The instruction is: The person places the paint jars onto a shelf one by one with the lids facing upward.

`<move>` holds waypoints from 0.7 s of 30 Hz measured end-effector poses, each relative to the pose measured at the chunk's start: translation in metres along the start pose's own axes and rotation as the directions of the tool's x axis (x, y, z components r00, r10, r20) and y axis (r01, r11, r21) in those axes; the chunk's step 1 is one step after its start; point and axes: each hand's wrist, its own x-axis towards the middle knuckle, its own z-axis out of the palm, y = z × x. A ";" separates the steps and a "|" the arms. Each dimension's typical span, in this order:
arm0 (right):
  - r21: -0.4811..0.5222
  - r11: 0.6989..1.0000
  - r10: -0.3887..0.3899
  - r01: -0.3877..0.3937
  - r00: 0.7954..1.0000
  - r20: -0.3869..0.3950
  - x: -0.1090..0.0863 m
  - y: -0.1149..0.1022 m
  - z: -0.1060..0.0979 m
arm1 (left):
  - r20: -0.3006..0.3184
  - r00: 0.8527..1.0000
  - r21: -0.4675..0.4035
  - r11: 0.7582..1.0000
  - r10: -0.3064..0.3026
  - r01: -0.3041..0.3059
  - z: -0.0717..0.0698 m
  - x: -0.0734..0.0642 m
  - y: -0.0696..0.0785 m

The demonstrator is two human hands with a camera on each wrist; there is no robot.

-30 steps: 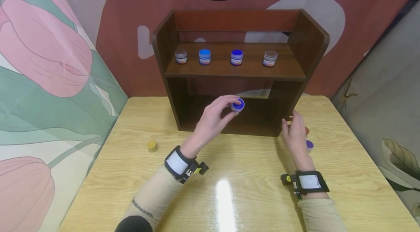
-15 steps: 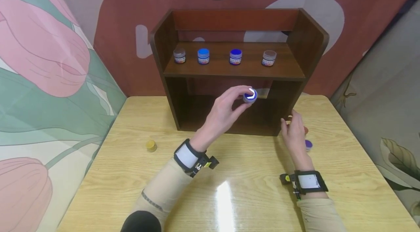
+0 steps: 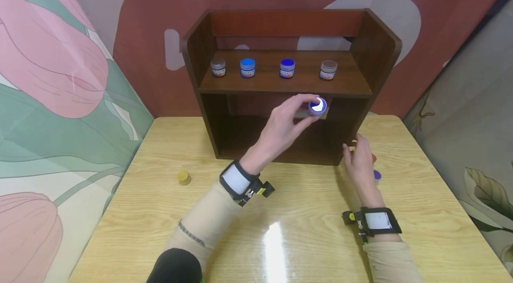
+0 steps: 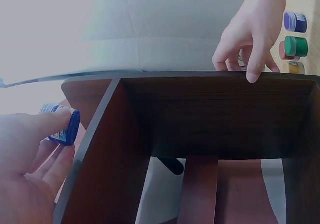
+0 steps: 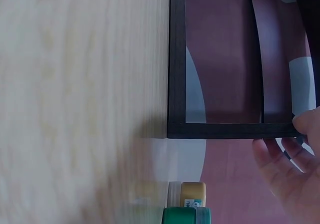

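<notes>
My left hand (image 3: pixel 280 127) pinches a small paint jar (image 3: pixel 317 107) with a blue lid between thumb and fingers. It holds the jar in front of the dark wooden shelf (image 3: pixel 286 93), just below the upper board's front edge at the right. In the left wrist view the jar (image 4: pixel 67 128) lies tilted in the fingers, its label partly showing. My right hand (image 3: pixel 360 163) grips the shelf's right side panel low down, thumb over the front edge and fingers on the outer side. On the upper board stand a light blue jar (image 3: pixel 247 69), a dark blue jar (image 3: pixel 287 69) and two clear-lidded jars (image 3: pixel 328 70).
A yellow jar (image 3: pixel 184 178) is on the table left of the shelf. Beyond the right hand are a purple jar (image 3: pixel 377 176), a green jar (image 4: pixel 296 46), a reddish jar (image 4: pixel 284 51) and an ochre jar (image 5: pixel 194 193). A patterned cloth (image 3: pixel 152 16) hangs behind.
My left hand has carried the blue-lidded jar up and to the right, from before the lower compartment to near the upper board's edge. The right hand stays on the side panel.
</notes>
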 end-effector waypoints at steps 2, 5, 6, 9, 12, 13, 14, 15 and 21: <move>0.004 1.000 0.001 -0.001 1.000 0.006 0.000 0.000 0.000 | 0.006 1.000 -0.003 1.000 0.000 0.000 0.000 0.003 0.001; 0.008 1.000 -0.011 0.011 1.000 0.005 0.001 0.001 -0.001 | 0.008 1.000 -0.015 1.000 0.006 -0.006 0.001 0.007 0.001; 0.009 1.000 -0.013 0.013 1.000 0.005 0.001 0.001 -0.001 | 0.007 1.000 -0.021 1.000 0.009 -0.009 0.002 0.009 0.000; 0.010 1.000 -0.027 0.027 1.000 -0.002 0.001 0.003 0.000 | 0.004 1.000 -0.047 0.999 0.017 -0.017 0.004 0.014 -0.001; 0.005 0.999 -0.035 0.035 0.999 -0.004 0.001 0.004 0.000 | -0.001 1.000 -0.065 0.998 0.026 -0.026 0.007 0.020 -0.002; 0.004 0.999 -0.041 0.041 0.999 -0.006 0.001 0.004 0.000 | -0.001 1.000 -0.067 0.997 0.030 -0.030 0.007 0.021 -0.003; 0.004 0.999 -0.046 0.046 0.999 -0.010 0.001 0.004 0.000 | -0.002 0.999 -0.067 0.997 0.033 -0.033 0.008 0.023 -0.003; 0.004 0.999 -0.050 0.050 0.999 -0.012 0.001 0.004 0.000 | -0.003 0.999 -0.065 0.997 0.035 -0.035 0.008 0.025 -0.003; 0.011 0.999 -0.052 0.052 0.999 -0.013 0.001 0.002 -0.001 | 0.003 0.999 -0.050 0.998 0.048 -0.048 0.011 0.034 -0.002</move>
